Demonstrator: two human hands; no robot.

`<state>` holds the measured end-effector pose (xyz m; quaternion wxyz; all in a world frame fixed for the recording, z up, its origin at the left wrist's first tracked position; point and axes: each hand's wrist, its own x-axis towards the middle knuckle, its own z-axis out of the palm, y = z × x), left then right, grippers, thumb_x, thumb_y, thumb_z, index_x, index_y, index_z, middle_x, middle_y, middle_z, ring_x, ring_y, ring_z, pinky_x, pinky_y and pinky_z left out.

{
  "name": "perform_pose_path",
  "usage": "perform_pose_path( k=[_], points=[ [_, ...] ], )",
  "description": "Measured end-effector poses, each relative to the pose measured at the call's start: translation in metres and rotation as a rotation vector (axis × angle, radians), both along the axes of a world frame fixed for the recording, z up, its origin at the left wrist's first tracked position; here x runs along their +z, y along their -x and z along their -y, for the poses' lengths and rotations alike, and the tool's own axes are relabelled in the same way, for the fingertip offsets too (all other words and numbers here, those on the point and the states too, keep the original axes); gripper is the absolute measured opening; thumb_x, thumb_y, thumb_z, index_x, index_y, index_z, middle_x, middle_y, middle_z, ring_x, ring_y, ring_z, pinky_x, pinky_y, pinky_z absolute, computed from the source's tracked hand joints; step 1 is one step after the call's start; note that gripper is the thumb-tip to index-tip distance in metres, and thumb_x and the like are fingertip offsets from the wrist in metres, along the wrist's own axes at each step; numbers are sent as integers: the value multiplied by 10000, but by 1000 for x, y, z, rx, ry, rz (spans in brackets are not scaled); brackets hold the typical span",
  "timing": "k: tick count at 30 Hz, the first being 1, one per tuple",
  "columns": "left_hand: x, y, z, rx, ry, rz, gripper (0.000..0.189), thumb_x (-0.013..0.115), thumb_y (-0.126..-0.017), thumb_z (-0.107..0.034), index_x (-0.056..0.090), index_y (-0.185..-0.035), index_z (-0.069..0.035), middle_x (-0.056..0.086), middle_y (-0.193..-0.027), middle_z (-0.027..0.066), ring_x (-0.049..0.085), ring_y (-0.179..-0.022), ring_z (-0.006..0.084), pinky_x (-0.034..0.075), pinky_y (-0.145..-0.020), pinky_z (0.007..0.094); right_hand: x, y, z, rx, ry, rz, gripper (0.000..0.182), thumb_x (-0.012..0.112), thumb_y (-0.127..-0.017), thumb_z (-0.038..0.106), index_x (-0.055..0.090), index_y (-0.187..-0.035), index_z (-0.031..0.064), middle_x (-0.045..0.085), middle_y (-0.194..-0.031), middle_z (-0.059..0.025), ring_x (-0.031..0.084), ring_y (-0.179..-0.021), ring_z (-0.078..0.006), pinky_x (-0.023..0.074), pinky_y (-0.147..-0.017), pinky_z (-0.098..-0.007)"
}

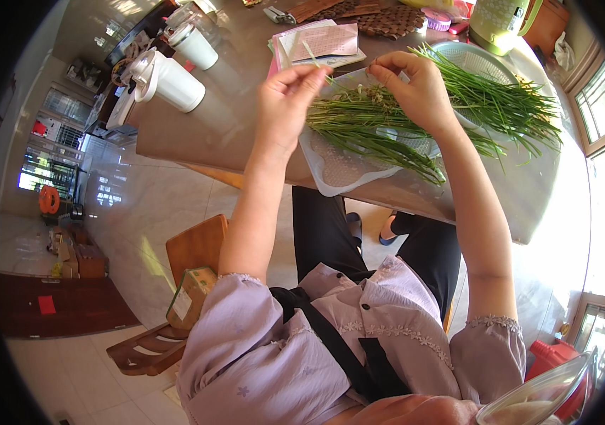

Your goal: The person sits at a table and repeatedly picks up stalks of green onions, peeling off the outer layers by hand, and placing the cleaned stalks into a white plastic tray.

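Note:
A thin pale green stalk (310, 53) is pinched between the thumb and fingers of my left hand (289, 101), over the table. Level with it, my right hand (414, 87) has its thumb and index finger close together; whether something fine lies between them cannot be told. Below both hands, a bundle of long green leafy stalks (377, 141), like Chinese chives, lies across a translucent plastic tray (334, 188), with brownish root ends near the middle. More green stalks (499, 109) rest on a pale green plastic colander (478, 53) to the right.
Printed papers (329, 40) lie behind my left hand. White lidded jugs (175, 82) stand at the table's left, a green thermos jug (499, 24) at the back right. Beyond the papers is a brown woven mat (393, 21). A wooden chair (193, 244) stands lower left.

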<state>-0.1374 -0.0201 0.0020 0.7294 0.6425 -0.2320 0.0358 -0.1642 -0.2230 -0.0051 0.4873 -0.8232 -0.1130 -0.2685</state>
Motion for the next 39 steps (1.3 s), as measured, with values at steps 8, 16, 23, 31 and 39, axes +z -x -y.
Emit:
perform_pose_path(
  k=[8, 16, 23, 31, 39],
  points=[
    [48, -23, -34, 136, 168, 144, 169, 608, -888, -88, 655, -996, 32, 635, -828, 45, 541, -696, 73, 405, -592, 190, 4, 1, 4, -78, 9, -82, 152, 667, -777, 137, 692, -858, 12, 675, -746, -111, 629, -660, -180, 489, -655, -295],
    [73, -23, -41, 96, 197, 126, 159, 617, -881, -87, 655, -980, 31, 641, -840, 57, 531, -676, 74, 400, -579, 201, 1, -1, 6, 95, 93, -20, 175, 610, -840, 114, 683, -958, 7, 684, -913, -63, 583, -818, -111, 453, -725, -259],
    [41, -12, -8, -87, 125, 24, 145, 609, -882, -73, 648, -983, 24, 647, -866, 56, 521, -671, 67, 400, -575, 198, 6, 7, -14, 351, -75, 10, 240, 610, -896, 213, 670, -945, -14, 635, -852, -16, 511, -765, -65, 422, -708, -240],
    [29, -7, 8, -44, 108, -45, 162, 625, -876, -83, 643, -985, 35, 621, -811, 30, 487, -644, 50, 377, -571, 191, 5, 8, -14, 324, -186, -70, 202, 641, -839, 188, 690, -894, 0, 650, -744, -32, 504, -670, -79, 425, -635, -260],
    [45, -39, -22, 130, 219, 34, 126, 612, -871, -55, 647, -942, 43, 606, -757, 33, 498, -616, 60, 377, -533, 194, 5, 7, -10, 250, -70, -198, 187, 588, -858, 151, 661, -891, -17, 636, -774, 0, 493, -698, -53, 411, -650, -223]
  ],
)
